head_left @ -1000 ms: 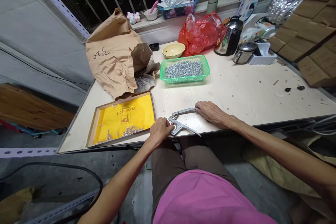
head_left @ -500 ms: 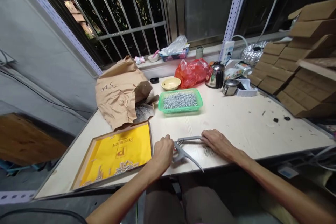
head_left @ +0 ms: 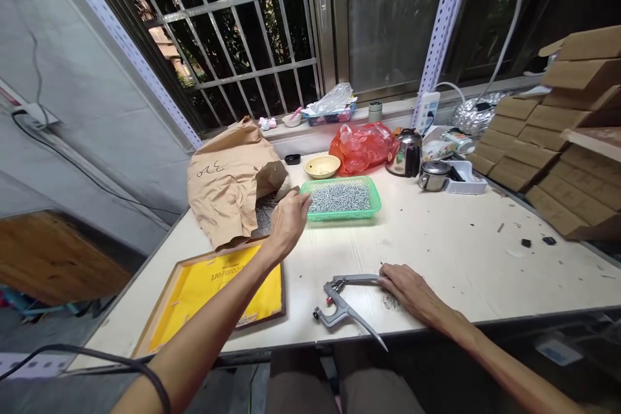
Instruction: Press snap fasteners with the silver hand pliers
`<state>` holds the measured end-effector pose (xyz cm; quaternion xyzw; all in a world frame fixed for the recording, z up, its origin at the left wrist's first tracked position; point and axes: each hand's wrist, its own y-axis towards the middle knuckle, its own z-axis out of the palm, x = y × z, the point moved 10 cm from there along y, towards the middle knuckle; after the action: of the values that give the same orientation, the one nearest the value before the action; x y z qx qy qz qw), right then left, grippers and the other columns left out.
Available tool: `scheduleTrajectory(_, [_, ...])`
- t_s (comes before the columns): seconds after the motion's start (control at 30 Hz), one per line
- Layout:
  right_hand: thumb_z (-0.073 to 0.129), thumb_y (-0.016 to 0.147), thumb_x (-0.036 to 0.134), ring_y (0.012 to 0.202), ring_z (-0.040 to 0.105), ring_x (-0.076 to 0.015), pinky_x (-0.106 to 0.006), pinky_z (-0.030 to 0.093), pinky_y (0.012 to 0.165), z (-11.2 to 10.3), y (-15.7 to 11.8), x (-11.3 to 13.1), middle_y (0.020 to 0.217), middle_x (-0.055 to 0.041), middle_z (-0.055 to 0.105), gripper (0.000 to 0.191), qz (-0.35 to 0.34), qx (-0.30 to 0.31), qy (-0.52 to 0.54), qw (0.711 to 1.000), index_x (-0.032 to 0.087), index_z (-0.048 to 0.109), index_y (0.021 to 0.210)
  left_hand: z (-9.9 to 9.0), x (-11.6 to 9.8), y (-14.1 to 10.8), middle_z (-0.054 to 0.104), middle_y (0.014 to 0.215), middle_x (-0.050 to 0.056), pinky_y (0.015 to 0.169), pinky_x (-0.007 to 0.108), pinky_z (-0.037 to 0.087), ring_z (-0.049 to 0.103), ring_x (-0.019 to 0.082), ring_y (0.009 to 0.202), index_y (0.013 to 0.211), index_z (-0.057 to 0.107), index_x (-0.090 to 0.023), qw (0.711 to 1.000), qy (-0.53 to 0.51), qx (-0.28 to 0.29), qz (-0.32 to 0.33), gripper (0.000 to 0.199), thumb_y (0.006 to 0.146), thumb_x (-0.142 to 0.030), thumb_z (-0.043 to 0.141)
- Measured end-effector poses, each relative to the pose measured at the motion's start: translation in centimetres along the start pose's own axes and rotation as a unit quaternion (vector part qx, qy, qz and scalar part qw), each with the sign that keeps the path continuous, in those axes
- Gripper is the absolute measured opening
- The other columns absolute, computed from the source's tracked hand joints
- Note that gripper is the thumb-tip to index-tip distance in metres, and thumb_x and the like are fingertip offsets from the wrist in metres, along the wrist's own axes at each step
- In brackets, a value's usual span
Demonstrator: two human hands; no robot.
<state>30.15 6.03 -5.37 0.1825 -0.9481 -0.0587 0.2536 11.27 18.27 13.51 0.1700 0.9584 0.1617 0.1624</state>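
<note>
Pale, smooth table (head_left: 451,220) beneath a barred window (head_left: 294,66), with grey metal pliers (head_left: 347,310) lying splayed at the lower centre of the frame.
The right hand (head_left: 410,288) is closed on the end of their straight upper handle; the left hand (head_left: 288,217), fingers bunched together, is at the left end of a perforated green plastic basket (head_left: 342,215) full of short, shiny metal pins (head_left: 339,197), and whether it pinches anything I cannot tell. Left of centre slumps a creased brown paper bag (head_left: 223,187).
</note>
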Motion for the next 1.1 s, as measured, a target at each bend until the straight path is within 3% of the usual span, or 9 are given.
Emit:
scheduleTrajectory(0.1, [0.027,0.098,0.04,0.07,0.052,-0.017,-0.031,0.039,0.07,0.5,-0.3,0.6,0.079,-0.0027,0.059,0.031,-0.027,0.021,0.001,0.999,0.022,0.049,0.085,0.4,6.0,-3.8,0.07,0.098,0.006,0.074,0.025,0.045,0.064,0.019,0.088,0.103,0.071,-0.021,0.998,-0.005,0.029,-0.059,0.026,0.088,-0.028,0.05])
scheduleTrajectory(0.2, [0.028,0.098,0.043,0.072,0.052,-0.0185,-0.032,0.038,0.071,0.9,-0.1,0.8,0.079,-0.0038,0.059,0.033,-0.045,0.044,0.0,0.998,0.022,0.05,0.087,0.5,12.6,-9.3,0.072,0.089,0.005,0.069,0.026,0.046,0.065,0.018,0.076,0.099,0.072,-0.019,0.987,-0.003,0.078,-0.137,0.025,0.085,-0.027,0.052])
scheduleTrajectory(0.3, [0.028,0.097,0.046,0.074,0.052,-0.0188,-0.032,0.037,0.072,1.7,0.8,0.9,0.079,-0.0038,0.058,0.035,-0.061,0.075,0.006,0.995,0.021,0.051,0.088,0.8,16.1,-14.7,0.072,0.087,0.004,0.07,0.026,0.046,0.064,0.017,0.074,0.089,0.074,-0.019,0.976,0.013,0.153,-0.153,0.021,0.082,-0.026,0.055])
scheduleTrajectory(0.43, [0.026,0.097,0.048,0.074,0.05,-0.0198,-0.032,0.035,0.069,2.3,2.1,1.2,0.079,-0.0047,0.058,0.04,-0.094,0.08,-0.038,0.992,0.021,0.054,0.086,2.3,16.7,-19.8,0.07,0.09,0.005,0.073,0.025,0.045,0.063,0.018,0.083,0.089,0.074,-0.02,0.961,0.036,0.247,-0.116,0.021,0.082,-0.023,0.054])
scheduleTrajectory(0.53, [0.025,0.096,0.049,0.076,0.048,-0.0211,-0.034,0.033,0.07,2.5,2.8,1.4,0.082,-0.0065,0.058,0.044,-0.124,0.056,-0.107,0.985,0.02,0.057,0.088,3.1,15.9,-21.1,0.066,0.092,0.008,0.073,0.025,0.043,0.06,0.02,0.092,0.094,0.072,-0.019,0.958,0.08,0.269,-0.067,0.023,0.085,-0.022,0.051])
scheduleTrajectory(0.7, [0.029,0.096,0.046,0.085,0.046,-0.0233,-0.036,0.031,0.074,2.3,3.8,1.5,0.089,-0.0083,0.059,0.041,-0.126,0.014,-0.216,0.968,0.021,0.06,0.089,4.8,15.1,-21.2,0.062,0.088,0.009,0.073,0.027,0.042,0.056,0.021,0.092,0.084,0.071,-0.017,0.943,0.121,0.309,-0.009,0.025,0.088,-0.02,0.047])
scheduleTrajectory(0.87, [0.034,0.095,0.027,0.089,0.046,-0.0254,-0.037,0.031,0.073,0.2,4.7,1.6,0.098,-0.0115,0.059,0.03,-0.051,-0.014,-0.262,0.964,0.02,0.062,0.103,5.3,15.0,-21.0,0.061,0.089,0.01,0.074,0.028,0.041,0.055,0.021,0.091,0.081,0.068,-0.015,0.936,0.143,0.323,0.002,0.024,0.089,-0.019,0.045])
scheduleTrajectory(0.97, [0.036,0.094,0.028,0.09,0.047,-0.0248,-0.036,0.032,0.074,-0.4,4.3,3.7,0.101,-0.0128,0.059,0.031,-0.043,0.0,-0.225,0.973,0.017,0.059,0.112,5.4,15.1,-20.8,0.06,0.088,0.009,0.073,0.028,0.041,0.054,0.021,0.092,0.08,0.067,-0.016,0.934,0.153,0.322,0.002,0.022,0.088,-0.021,0.046])
scheduleTrajectory(1.1, [0.041,0.094,0.038,0.09,0.047,-0.0232,-0.034,0.033,0.075,1.7,2.6,7.2,0.097,-0.0103,0.06,0.031,-0.073,0.065,-0.161,0.982,0.018,0.062,0.107,5.4,15.6,-20.3,0.058,0.088,0.009,0.069,0.028,0.042,0.054,0.022,0.093,0.078,0.065,-0.018,0.943,0.151,0.296,0.001,0.022,0.087,-0.023,0.045])
